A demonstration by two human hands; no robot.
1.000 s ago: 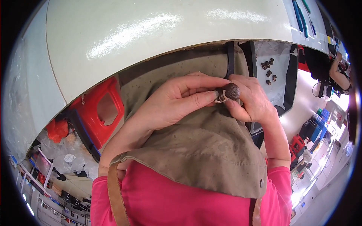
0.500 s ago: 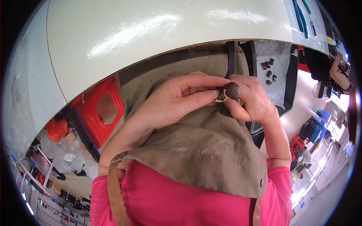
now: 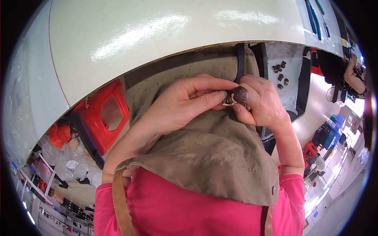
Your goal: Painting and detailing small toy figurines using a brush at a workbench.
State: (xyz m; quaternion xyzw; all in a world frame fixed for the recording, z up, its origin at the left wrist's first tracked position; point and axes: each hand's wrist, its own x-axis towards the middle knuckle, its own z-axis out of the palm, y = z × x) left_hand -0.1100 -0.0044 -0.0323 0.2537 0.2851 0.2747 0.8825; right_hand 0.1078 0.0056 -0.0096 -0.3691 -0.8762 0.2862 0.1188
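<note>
A small dark-brown figurine [image 3: 239, 95] with a round, textured head and pale trim is held between my two hands above my lap. My left hand [image 3: 189, 96] pinches its body end between thumb and fingertips. From the other side, the curled fingers and thumb of my right hand [image 3: 260, 98] grip it by the head. The undersides of the fingers and part of the figurine's body are hidden. Beneath both hands spreads an olive-brown apron [image 3: 204, 157]. To the right, several similar small figurines [image 3: 280, 76] lie on white sheeting in a black tray [image 3: 303, 90].
A glossy cream tabletop [image 3: 157, 35] curves across the front, with pliers [image 3: 313, 17] at its far right. At left are a red plastic stool [image 3: 114, 114] and clear plastic bags [image 3: 78, 165]. Another person's arm [image 3: 352, 74] shows at the right edge.
The figurine has turned slightly in my fingers, showing more of its pale trim. My left thumb has shifted a little to the left along it; the surroundings are the same.
</note>
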